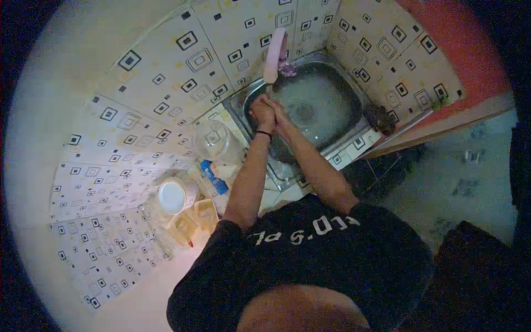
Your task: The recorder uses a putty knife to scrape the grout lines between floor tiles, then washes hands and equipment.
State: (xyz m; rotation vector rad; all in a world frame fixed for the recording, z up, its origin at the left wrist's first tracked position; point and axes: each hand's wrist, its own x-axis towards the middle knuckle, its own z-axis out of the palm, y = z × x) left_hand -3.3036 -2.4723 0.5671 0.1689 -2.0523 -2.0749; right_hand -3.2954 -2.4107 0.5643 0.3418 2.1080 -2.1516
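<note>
Over the left side of a metal sink (354, 145), my two hands are pressed together under a pinkish tap (275, 55). My left hand (262, 112), with a dark band (264, 133) at its wrist, is closed against the other. My right hand (280, 114) lies alongside it, its fingers closed and partly hidden. Whether anything is between the palms cannot be seen. Cloudy greyish water (326, 105) covers the basin floor, and the round drain (305, 115) shows dimly. A small purple bunched thing (287, 69) sits behind the tap's base.
Left of the sink stand a clear round container (213, 138), a blue packet (213, 176) and a white-lidded tub (172, 196). Yellowish trays (185, 228) lie nearer me. A dark lump (379, 119) rests at the sink's right rim. Patterned tiled walls (243, 39) enclose the corner.
</note>
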